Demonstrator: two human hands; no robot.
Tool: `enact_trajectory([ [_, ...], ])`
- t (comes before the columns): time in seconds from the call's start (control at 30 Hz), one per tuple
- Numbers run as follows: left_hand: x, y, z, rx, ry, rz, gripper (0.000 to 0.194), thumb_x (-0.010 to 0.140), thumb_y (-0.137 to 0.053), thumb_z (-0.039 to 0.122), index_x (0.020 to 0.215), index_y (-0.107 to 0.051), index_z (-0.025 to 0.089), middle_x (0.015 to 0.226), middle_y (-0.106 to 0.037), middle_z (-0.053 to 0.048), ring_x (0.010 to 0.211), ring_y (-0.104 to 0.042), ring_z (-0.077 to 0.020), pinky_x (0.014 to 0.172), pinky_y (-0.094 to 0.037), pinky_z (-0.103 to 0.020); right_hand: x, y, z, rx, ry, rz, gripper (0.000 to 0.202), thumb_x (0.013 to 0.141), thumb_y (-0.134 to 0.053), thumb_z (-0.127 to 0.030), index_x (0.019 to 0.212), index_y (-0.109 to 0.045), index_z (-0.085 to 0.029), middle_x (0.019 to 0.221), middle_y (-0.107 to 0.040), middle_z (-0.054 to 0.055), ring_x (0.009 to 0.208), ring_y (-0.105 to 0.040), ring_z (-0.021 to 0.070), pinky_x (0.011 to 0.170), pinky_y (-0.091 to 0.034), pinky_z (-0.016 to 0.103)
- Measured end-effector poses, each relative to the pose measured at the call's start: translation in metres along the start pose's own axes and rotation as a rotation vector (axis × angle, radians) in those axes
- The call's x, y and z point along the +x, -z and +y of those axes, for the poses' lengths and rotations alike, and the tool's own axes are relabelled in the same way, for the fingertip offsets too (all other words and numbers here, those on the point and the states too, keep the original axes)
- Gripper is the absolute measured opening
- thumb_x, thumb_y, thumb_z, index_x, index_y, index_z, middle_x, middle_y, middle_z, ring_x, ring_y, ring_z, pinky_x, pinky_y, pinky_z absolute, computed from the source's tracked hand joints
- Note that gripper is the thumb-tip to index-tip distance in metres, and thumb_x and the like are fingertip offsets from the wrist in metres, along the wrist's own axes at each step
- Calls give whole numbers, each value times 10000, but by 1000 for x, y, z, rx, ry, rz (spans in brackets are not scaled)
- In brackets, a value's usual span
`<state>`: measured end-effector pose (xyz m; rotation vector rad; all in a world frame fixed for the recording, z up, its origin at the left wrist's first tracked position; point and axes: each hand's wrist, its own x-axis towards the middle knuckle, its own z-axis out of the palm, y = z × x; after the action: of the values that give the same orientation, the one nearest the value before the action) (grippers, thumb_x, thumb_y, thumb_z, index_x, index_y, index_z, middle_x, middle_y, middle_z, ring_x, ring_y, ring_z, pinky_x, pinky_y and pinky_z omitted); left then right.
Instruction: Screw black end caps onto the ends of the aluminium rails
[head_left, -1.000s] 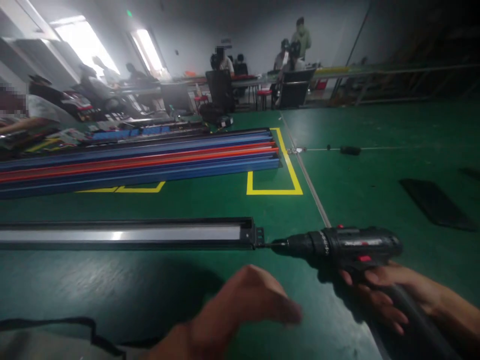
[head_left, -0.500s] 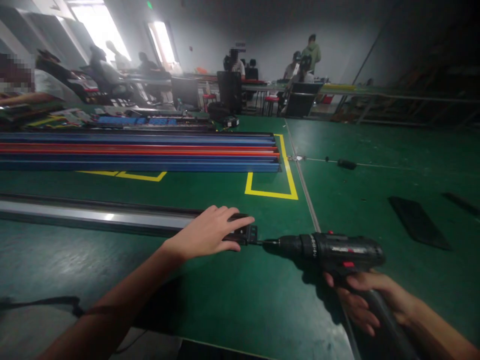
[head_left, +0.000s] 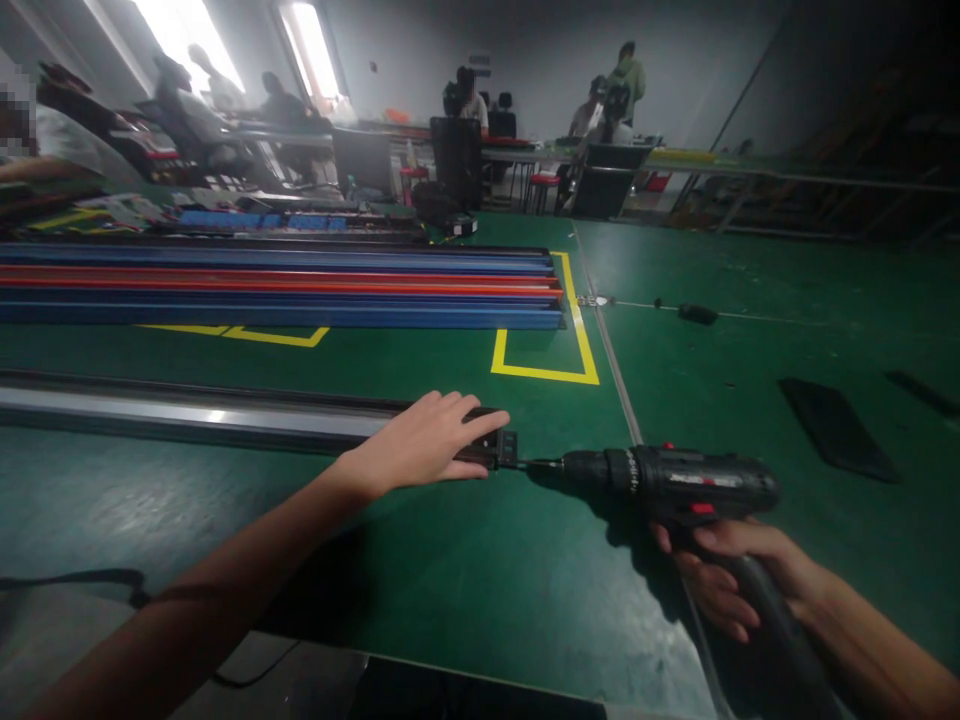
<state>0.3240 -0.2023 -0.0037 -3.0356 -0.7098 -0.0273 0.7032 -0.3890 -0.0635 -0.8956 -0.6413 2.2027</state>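
My left hand [head_left: 420, 443] lies over the right end of a long silver-and-black metal rail [head_left: 217, 416], with the thumb on the near side and fingers across the top, gripping it. A black end cap [head_left: 509, 447] pokes out just past my fingers. My right hand [head_left: 724, 580] is wrapped around the handle of a black cordless drill [head_left: 675, 483] with red buttons. The drill lies level, pointing left, and its long thin bit [head_left: 541, 463] reaches the end cap. The exact contact at the tip is too small to make out.
Blue and red rails [head_left: 300, 285] lie side by side beyond, near yellow tape [head_left: 547, 376] on the green table [head_left: 450, 590]. A dark flat piece [head_left: 836, 428] and a cord with a black lump [head_left: 697, 314] are at right. People sit at tables behind.
The whole scene sits slightly higher in the picture as the camera has tilted down. Both hands, the drill and the rail keep about the same positions relative to each other.
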Motion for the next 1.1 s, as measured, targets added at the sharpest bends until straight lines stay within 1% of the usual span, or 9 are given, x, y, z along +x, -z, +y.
enact_trajectory([
  [0.07,0,1,1,-6,9,2,650,985,-604,561,1543,-435,272,1321,-618,-129,1089,-622,-273,887,-458,-356,0,1,1,7,-2,-14,280,837,-738,-440,993,-763,-210,513,-453,-73,307,-354,80,382,-508,238],
  [0.2,1,2,3,-22,8,0,639,993,-602,541,1544,-431,267,1330,-615,-123,1105,-615,-277,885,-454,-361,-2,0,0,5,-14,22,270,842,-731,-433,979,-745,-202,516,-448,-77,314,-340,75,385,-500,230],
  [0.3,1,1,3,-25,13,1,637,994,-604,530,1548,-432,266,1326,-618,-122,1102,-615,-275,876,-449,-361,-3,-2,-1,18,-17,14,252,843,-734,-424,969,-742,-207,521,-442,-80,310,-325,69,379,-489,221],
  [0.5,0,-1,1,-54,16,-7,648,1002,-585,535,1568,-414,269,1332,-622,-125,1097,-615,-272,895,-441,-370,-3,-4,-1,37,-21,-10,244,849,-727,-432,966,-752,-219,515,-432,-80,313,-333,72,383,-498,210],
  [0.6,1,-2,1,-47,20,-14,649,998,-595,535,1562,-422,266,1322,-622,-130,1092,-613,-279,893,-439,-376,-3,-5,-1,32,-24,-1,249,851,-723,-436,965,-742,-216,519,-433,-80,318,-334,71,385,-496,209],
  [0.73,2,-2,1,-31,21,-26,653,999,-591,539,1563,-415,263,1315,-617,-133,1088,-608,-283,887,-436,-378,-4,-5,-2,45,-35,-4,284,845,-730,-445,1000,-747,-207,533,-448,-76,321,-332,68,381,-488,210],
  [0.93,3,-4,1,-10,25,-33,650,1004,-567,554,1565,-413,265,1296,-614,-140,1069,-603,-290,868,-425,-380,-4,-6,-2,34,-26,-27,273,862,-713,-423,1040,-751,-219,540,-445,-82,311,-322,65,376,-476,205],
  [1.1,4,-3,2,2,24,-54,647,1012,-555,553,1566,-405,254,1312,-610,-145,1080,-601,-291,877,-423,-384,-5,-8,-2,42,-17,-25,279,873,-715,-424,1057,-756,-217,541,-446,-77,324,-348,73,394,-495,215],
])
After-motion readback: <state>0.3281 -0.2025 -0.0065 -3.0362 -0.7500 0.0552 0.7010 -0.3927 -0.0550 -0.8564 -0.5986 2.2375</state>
